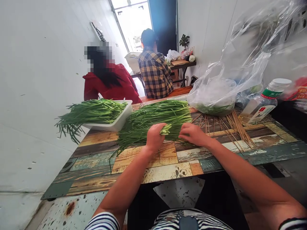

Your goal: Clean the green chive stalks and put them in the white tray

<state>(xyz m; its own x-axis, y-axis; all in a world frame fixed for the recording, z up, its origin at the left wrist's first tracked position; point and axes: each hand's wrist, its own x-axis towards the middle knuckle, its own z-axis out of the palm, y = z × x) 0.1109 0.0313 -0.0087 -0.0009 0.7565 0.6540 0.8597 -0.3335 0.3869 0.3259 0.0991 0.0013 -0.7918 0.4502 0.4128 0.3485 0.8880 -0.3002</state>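
My left hand [154,137] is closed around a small bunch of garlic chives [166,129], whose pale cut ends stick out to the right. To the right of it, my right hand [193,134] has its fingers pinched together at the near right edge of the chive pile; whatever is between them is hidden. The large pile of chives [160,113] lies on the wood-patterned table [148,159], pale ends towards the right. More chives [96,111] fill a white tub [123,116] at the left, their leaves hanging over its side.
Thin wooden skewers [236,127] lie scattered to the right. Behind them stand a plastic bag [213,95] with greens inside and a clear bottle [263,99] with a white lid. Two people, in a red top [115,84] and a plaid shirt [154,73], sit beyond the table.
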